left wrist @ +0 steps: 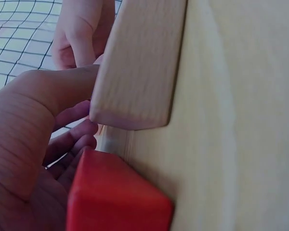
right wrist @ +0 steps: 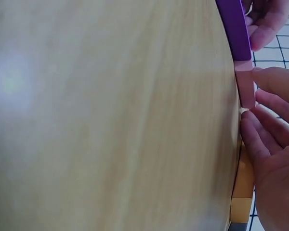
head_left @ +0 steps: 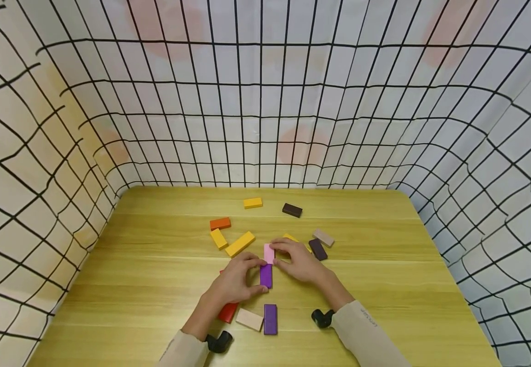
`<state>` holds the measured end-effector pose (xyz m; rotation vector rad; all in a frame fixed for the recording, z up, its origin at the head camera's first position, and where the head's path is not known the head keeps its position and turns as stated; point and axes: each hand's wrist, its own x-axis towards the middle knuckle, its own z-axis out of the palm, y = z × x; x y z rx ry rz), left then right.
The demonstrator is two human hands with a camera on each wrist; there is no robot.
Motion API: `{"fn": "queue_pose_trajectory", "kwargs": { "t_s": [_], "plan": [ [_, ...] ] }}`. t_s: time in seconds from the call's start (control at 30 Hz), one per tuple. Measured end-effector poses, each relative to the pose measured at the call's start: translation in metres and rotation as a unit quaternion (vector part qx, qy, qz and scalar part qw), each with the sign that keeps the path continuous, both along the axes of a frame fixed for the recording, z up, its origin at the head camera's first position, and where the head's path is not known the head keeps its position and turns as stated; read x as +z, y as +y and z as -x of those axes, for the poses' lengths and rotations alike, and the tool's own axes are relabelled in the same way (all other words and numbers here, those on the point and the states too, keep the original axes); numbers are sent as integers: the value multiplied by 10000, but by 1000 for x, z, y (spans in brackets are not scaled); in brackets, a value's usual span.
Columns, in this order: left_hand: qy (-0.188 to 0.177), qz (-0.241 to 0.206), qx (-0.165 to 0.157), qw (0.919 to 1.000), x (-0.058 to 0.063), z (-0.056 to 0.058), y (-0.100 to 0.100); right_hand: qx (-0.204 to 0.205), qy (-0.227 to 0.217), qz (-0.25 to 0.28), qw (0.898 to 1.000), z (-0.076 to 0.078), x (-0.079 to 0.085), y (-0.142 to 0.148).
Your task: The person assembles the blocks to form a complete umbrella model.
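End to end on the wooden table lie a pink block [head_left: 269, 253] and a purple block [head_left: 266, 277], their short ends meeting. My left hand [head_left: 235, 280] pinches the purple block lengthwise, thumb at its near end and index finger at the far end. Thumb and fingers of my right hand [head_left: 302, 261] hold the pink block at its right side and far end. The right wrist view shows the pink block [right wrist: 245, 84] in line with the purple one [right wrist: 235, 29]. Below my left wrist are a red block [head_left: 228, 312] and a beige block [head_left: 249, 319].
Another purple block [head_left: 270, 319] lies nearer me. Beyond the hands are an orange block [head_left: 220, 223], yellow blocks [head_left: 240, 244], and a dark brown block [head_left: 292, 210]. Right of my right hand lie a dark block [head_left: 318, 249] and a greyish-beige one [head_left: 323, 237]. Gridded cloth [head_left: 261, 102] walls the table.
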<state>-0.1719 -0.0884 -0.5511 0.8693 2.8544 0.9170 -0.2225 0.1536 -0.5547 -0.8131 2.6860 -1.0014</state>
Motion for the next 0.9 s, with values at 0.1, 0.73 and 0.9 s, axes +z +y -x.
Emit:
{"fn": "queue_pose_trajectory", "kwargs": {
  "t_s": [0.1, 0.73, 0.9],
  "plan": [
    [-53, 27, 36, 10000, 0, 0, 0, -32, 73, 57, 10000, -1, 0, 0],
    [-65, -251, 3, 9997, -5, 4, 0, 242, 38, -127, 9996, -6, 5, 3],
    [-25, -371, -84, 9993, -6, 5, 1, 272, -56, -182, 9994, -8, 5, 3]
  ]
}}
